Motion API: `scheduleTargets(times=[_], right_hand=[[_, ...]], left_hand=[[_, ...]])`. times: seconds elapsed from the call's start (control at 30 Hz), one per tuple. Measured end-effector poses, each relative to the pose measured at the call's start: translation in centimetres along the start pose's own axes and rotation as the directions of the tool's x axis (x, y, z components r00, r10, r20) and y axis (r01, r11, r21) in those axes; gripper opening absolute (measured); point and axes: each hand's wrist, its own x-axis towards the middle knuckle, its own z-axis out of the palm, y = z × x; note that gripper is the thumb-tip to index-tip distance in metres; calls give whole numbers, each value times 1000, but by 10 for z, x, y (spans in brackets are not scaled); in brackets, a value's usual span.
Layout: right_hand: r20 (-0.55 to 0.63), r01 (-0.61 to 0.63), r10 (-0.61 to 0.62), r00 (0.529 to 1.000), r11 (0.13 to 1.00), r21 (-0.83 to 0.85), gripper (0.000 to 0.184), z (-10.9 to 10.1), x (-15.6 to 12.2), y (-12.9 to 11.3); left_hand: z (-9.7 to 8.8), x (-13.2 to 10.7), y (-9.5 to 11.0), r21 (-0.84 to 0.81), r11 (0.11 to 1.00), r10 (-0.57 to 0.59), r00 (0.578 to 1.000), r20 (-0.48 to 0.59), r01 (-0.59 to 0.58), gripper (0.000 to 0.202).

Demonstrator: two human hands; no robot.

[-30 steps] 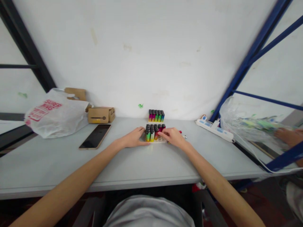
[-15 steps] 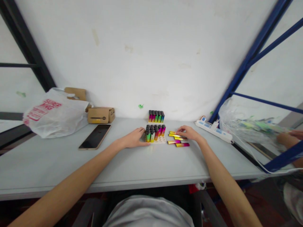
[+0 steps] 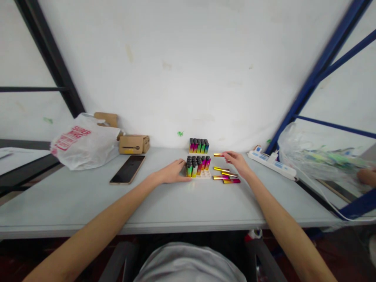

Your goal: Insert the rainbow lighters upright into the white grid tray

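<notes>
The right hand pinches one end of a slim, glossy rainbow-coloured lighter above the grey desk, probably light, stiff and slippery, best held across its flat sides, while the left hand lies flat against the white lighter tray.

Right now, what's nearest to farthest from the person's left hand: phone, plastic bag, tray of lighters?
1. Tray of lighters: at the fingertips of the left hand, on its right.
2. Phone: lying flat, off to its left.
3. Plastic bag: far left, beyond the phone.
</notes>
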Motion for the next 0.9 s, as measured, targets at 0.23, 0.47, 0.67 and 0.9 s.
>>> scheduleTargets(times=[0.23, 0.47, 0.67, 0.9], right_hand=[[-18, -97, 106, 994, 958, 271, 67, 30, -11, -12], [114, -95, 57, 992, 927, 364, 66, 43, -24, -35], [188, -81, 27, 982, 955, 284, 65, 54, -32, -46], [2, 66, -66, 998, 995, -73, 73, 75, -36, -29]], left_hand=[[1, 0, -1, -18, 1000, 14, 1000, -23, -15, 78], [2, 0, -3, -26, 999, 32, 999, -36, -33, 76], [3, 0, -4, -40, 999, 19, 999, -34, -21, 77], [2, 0, -4, -44, 999, 15, 999, -31, -17, 78]])
